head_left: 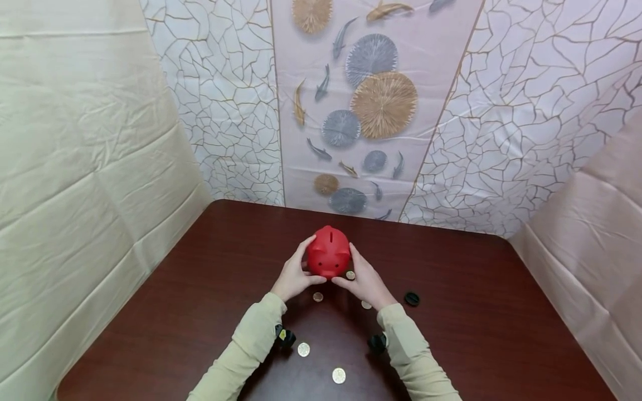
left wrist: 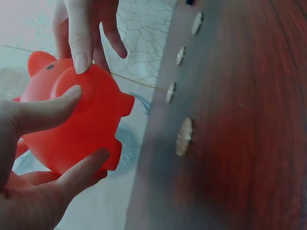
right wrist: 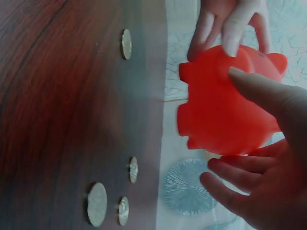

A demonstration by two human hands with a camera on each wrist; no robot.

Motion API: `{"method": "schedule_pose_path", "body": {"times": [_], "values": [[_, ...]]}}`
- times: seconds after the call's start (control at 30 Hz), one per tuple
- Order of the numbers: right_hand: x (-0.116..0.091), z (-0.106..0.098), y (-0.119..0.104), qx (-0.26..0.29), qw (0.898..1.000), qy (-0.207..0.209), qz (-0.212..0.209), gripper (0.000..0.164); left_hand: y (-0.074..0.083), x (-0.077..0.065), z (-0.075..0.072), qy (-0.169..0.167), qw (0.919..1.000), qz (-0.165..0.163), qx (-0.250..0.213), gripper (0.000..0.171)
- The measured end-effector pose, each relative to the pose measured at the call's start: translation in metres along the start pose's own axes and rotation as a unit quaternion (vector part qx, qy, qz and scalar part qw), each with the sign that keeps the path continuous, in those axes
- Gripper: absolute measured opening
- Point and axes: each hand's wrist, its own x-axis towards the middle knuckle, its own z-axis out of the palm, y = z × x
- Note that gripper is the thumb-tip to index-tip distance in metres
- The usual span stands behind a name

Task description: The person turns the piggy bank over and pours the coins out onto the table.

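Note:
A red piggy bank (head_left: 328, 256) with a slot on top and small dark eyes is held between both hands, its snout towards me. My left hand (head_left: 293, 277) grips its left side, thumb at the front under the snout. From the other side my right hand (head_left: 368, 283) holds it the same way, thumb tip close to the left one. Both wrist views show the stubby legs of the piggy bank (left wrist: 76, 115) raised above the tabletop. Several coins lie on the table, among them one coin (head_left: 318, 297) close below the left hand and another coin (head_left: 350, 275) beside the right thumb.
A small round black cap (head_left: 412, 299) lies right of the right hand. Nearer to me are two more coins, a left one (head_left: 303, 349) and a right one (head_left: 339, 375). Patterned cloth (head_left: 346, 111) hangs behind the dark wooden table (head_left: 200, 295).

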Motion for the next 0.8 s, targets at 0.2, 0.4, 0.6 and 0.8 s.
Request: {"method": "schedule_pose_path", "body": {"times": [0.2, 0.4, 0.6, 0.8], "values": [[-0.006, 0.010, 0.002, -0.002, 0.999, -0.026, 0.043, 0.091, -0.033, 0.004, 0.007, -0.009, 0.9987, -0.037, 0.035, 0.095], [-0.020, 0.021, 0.010, -0.018, 0.997, -0.039, 0.058, 0.091, -0.049, -0.006, 0.017, -0.033, 0.9970, -0.054, 0.043, 0.094], [-0.024, 0.021, 0.012, -0.020, 0.997, -0.047, 0.059, 0.090, -0.048, -0.007, 0.016, -0.042, 0.9963, -0.060, 0.044, 0.094], [-0.028, 0.002, 0.018, -0.045, 0.991, -0.102, 0.078, 0.086, -0.038, -0.004, 0.000, -0.071, 0.9876, -0.091, 0.107, 0.099]]}}
